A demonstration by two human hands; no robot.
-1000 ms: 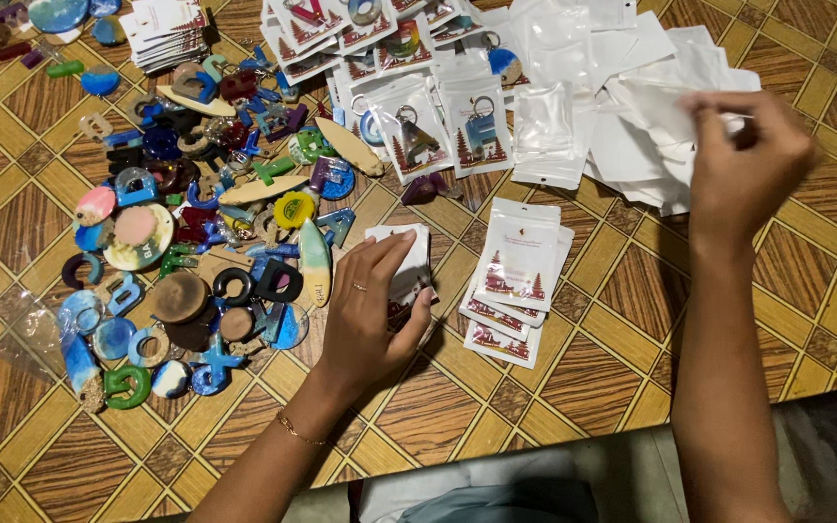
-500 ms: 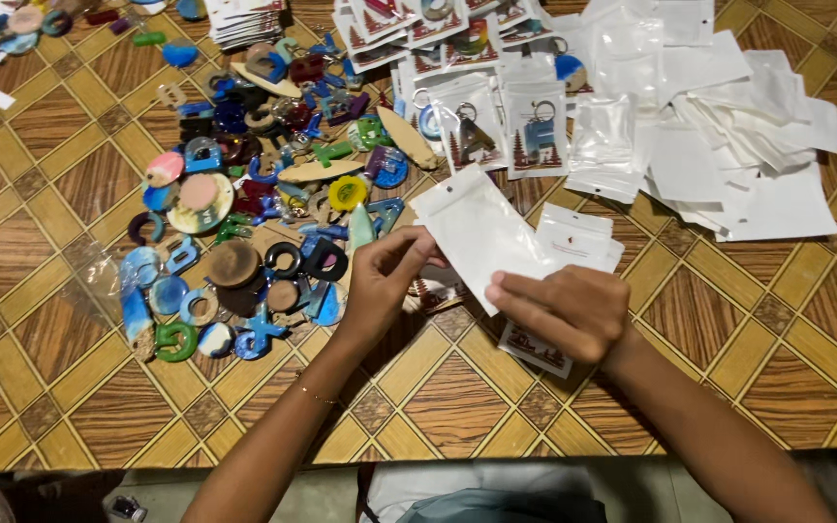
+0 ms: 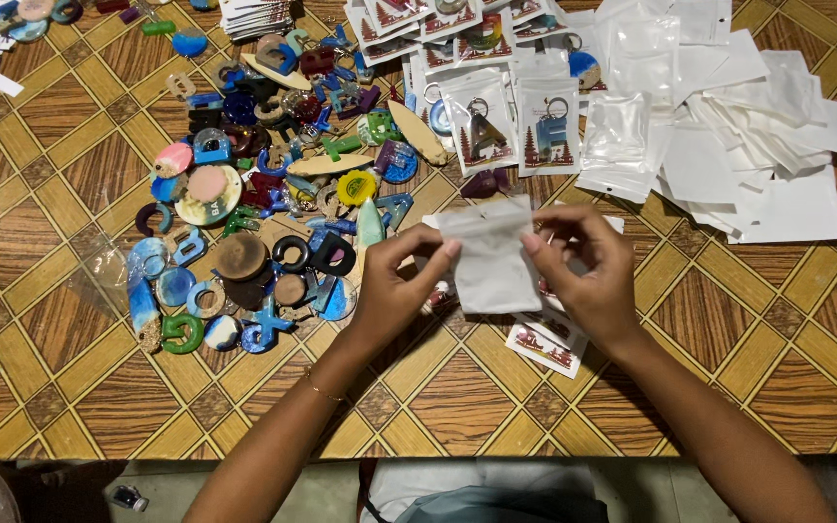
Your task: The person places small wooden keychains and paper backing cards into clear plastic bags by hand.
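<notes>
Both hands hold a small white plastic pouch upright above the patterned table. My left hand pinches its left top corner; my right hand pinches the right top edge. Under the pouch lie printed backing cards in a short stack. Left of my left hand spreads a heap of colourful resin letter and shape keychains.
A pile of blank white pouches covers the far right. Filled pouches with keychains lie behind the hands. More card stacks sit at the far edge, and a clear bag lies at the left.
My right hand brought a white pouch from the far right pile to the middle. My left hand left the card stack and took hold of the pouch's other corner.
</notes>
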